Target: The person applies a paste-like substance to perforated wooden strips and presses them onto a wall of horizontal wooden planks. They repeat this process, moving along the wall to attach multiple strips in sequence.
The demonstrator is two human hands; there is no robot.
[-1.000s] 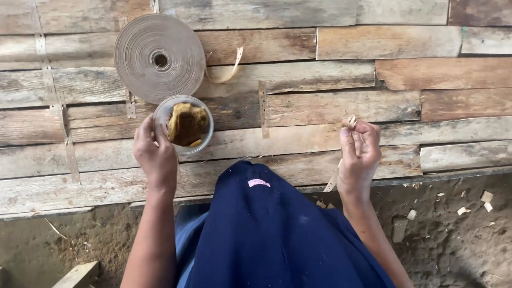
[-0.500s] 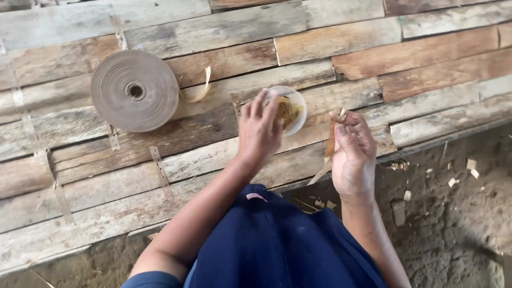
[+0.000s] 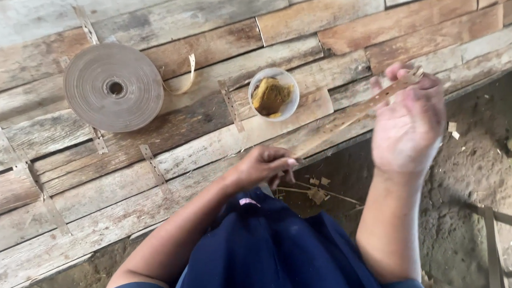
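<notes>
My right hand [image 3: 409, 119] is raised over the edge of the plank floor, its fingers pinching the top end of a thin brown strip [image 3: 349, 116]. The strip runs down and left to my left hand [image 3: 263, 166], which pinches its lower end above my blue-clad knee [image 3: 274, 248]. A small clear bowl [image 3: 273, 94] with yellow-brown paste sits on the planks just beyond my left hand. A large flat roll of brown tape [image 3: 113, 87] lies on the planks to the left, its loose end curling off to the right.
Weathered wooden planks [image 3: 199, 130] fill the upper left, with thin strips nailed across them. Below their edge on the right lies bare dirt ground [image 3: 473, 182] with small scraps. Dark metal bars [image 3: 496, 241] stand at the far right.
My left hand has left the bowl on the planks and dropped back to the strip's lower end. My right hand has lifted higher and the strip is now stretched between both hands.
</notes>
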